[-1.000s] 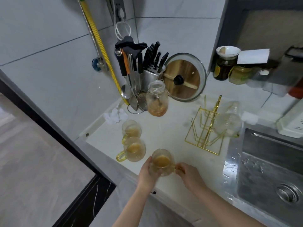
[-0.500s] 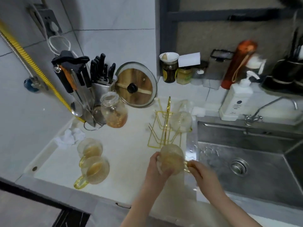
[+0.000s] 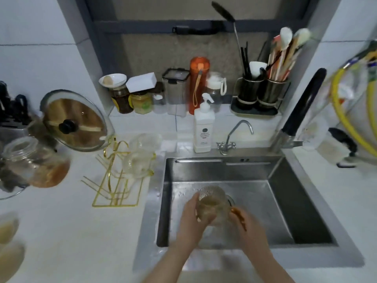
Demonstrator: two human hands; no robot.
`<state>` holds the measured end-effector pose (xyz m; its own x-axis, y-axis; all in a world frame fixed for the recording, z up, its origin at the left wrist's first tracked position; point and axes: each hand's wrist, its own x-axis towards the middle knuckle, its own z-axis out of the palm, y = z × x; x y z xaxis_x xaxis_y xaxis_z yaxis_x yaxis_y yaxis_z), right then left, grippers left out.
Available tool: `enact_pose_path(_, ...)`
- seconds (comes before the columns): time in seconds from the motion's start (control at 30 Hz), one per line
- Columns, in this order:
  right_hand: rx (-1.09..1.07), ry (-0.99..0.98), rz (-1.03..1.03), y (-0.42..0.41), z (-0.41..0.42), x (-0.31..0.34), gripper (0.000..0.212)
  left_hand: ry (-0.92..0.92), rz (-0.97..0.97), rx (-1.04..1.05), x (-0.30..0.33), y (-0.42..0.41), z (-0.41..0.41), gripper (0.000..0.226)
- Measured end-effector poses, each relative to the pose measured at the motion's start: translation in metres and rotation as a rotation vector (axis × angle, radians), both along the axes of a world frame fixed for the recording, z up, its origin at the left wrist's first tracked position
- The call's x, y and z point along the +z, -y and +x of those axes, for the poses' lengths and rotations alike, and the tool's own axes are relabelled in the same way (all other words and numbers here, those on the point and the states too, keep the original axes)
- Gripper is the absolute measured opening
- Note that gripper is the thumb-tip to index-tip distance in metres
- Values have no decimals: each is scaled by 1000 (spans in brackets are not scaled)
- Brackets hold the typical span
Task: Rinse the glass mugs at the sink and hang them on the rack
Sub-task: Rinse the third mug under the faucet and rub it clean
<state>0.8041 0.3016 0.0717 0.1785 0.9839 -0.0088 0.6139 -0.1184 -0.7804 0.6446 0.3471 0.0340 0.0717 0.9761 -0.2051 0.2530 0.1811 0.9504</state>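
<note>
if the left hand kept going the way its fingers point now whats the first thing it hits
The left hand already grips the glass mug, so that comes first. Beyond it, likely the sink back wall, though depth is unclear.

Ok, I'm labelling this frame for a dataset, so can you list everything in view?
glass mug: one, clear with amber liquid, held over the sink
sink: one, steel, centre right
rack: one, gold wire, counter left of the sink
hung mugs: apparently two, clear, on the rack's right side
waiting mugs: two, amber, blurred, at the left edge
jar: one, clear glass with amber residue, far left
pot lid: one, glass, leaning on the wall
soap bottle: one, white, behind the sink
small tap: one, chrome, behind the sink
main faucet: one, black, right
orange bottle: one, on the sill
utensil holder: one, dark, on the sill
left hand: grips the mug's body
right hand: at the mug's handle side, blurred
</note>
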Motion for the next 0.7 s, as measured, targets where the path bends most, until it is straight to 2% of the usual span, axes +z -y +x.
enact_pose_path(0.13, -64, -53, -60, -11, 59, -25, 5, -2, 40, 0, 3, -11, 67, 59)
enact_pose_path(0.27, -64, -86, -58, -17, 102, -29, 12, 85, -43, 7, 3, -19, 114, 63)
enact_pose_path(0.37, -59, -115, -25, -21, 128, -29, 12, 78, -73, -40, 6, -25, 133, 63)
enact_pose_path(0.47, -39, -167, -26, -21, 141, -31, 14, 76, -132, -102, 10, -30, 143, 74)
enact_pose_path(0.57, -48, -145, -28, -20, 144, -34, 17, 0, -185, -131, 10, -30, 147, 102)
enact_pose_path(0.7, -71, -146, -56, -21, 143, -39, 19, -145, -120, -121, 11, -33, 150, 103)
